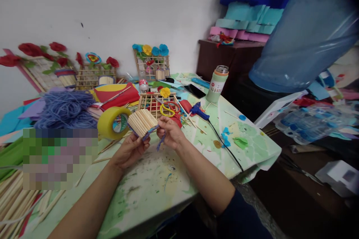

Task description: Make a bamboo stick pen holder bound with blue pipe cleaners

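A small panel of wooden sticks [143,123], laid side by side with blue yarn along its edges, is held up over the table between my two hands. My left hand [131,151] grips its lower left edge, thumb on top. At the right edge, the fingers of my right hand [170,132] pinch the panel, and a loose tail of blue yarn [160,143] hangs beside them. Just behind lie a roll of yellow tape [108,124], scissors with yellow handles [167,110] and a stick lattice [148,104] with a yellow paper flower.
A blue glue gun [199,110] lies to the right, its cord running over the table edge. Behind it stand a green bottle [218,86] and a dark phone [195,90]. Blue yarn [66,106] is heaped at left, above wooden sticks [17,203]. Decorated lattices [153,63] lean against the wall.
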Demonstrator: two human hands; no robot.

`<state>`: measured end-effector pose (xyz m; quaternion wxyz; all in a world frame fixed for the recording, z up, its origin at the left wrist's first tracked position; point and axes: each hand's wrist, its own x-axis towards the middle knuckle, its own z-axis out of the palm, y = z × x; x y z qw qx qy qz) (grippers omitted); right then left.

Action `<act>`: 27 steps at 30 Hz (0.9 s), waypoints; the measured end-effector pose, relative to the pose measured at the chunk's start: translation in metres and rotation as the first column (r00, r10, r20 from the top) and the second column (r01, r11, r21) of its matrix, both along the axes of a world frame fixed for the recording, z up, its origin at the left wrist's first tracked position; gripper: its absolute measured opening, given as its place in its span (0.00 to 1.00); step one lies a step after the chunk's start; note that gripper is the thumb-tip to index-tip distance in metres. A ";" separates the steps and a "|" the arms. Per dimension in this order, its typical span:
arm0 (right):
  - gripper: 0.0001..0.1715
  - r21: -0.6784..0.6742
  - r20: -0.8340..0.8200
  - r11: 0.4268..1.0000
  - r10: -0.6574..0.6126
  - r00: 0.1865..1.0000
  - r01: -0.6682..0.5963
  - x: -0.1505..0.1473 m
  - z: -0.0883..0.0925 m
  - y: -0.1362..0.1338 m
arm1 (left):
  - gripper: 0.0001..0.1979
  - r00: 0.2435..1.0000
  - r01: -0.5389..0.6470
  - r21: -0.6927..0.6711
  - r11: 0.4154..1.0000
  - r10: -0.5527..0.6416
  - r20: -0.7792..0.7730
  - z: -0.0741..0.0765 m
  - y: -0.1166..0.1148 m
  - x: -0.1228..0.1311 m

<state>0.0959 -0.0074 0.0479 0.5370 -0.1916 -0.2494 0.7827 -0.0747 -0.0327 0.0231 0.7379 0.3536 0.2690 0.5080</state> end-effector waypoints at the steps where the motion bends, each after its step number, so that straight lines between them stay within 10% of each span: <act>1: 0.22 0.021 -0.003 1.000 -0.018 1.000 0.018 0.000 0.000 0.000 | 0.21 1.000 -0.009 -0.011 1.000 0.009 -0.017 0.001 0.000 0.002; 7: 0.23 0.093 0.098 0.959 -0.277 0.956 0.268 -0.003 0.000 0.002 | 0.21 0.940 -0.302 0.006 0.953 0.299 -0.162 0.000 0.005 0.013; 12: 0.25 0.117 0.199 0.900 -0.435 0.878 0.419 -0.011 -0.011 0.004 | 0.07 0.587 -0.639 0.376 0.671 0.741 -0.325 -0.007 0.001 0.014; 18: 0.25 0.157 0.278 0.896 -0.444 0.852 0.416 -0.030 -0.026 -0.008 | 0.13 0.763 -0.251 0.337 0.907 0.400 -0.507 -0.004 -0.014 0.039; 27: 0.22 0.102 0.259 0.942 -0.336 0.905 0.321 -0.040 -0.032 -0.016 | 0.15 0.876 -0.441 0.039 0.897 0.439 -0.200 -0.014 -0.010 0.042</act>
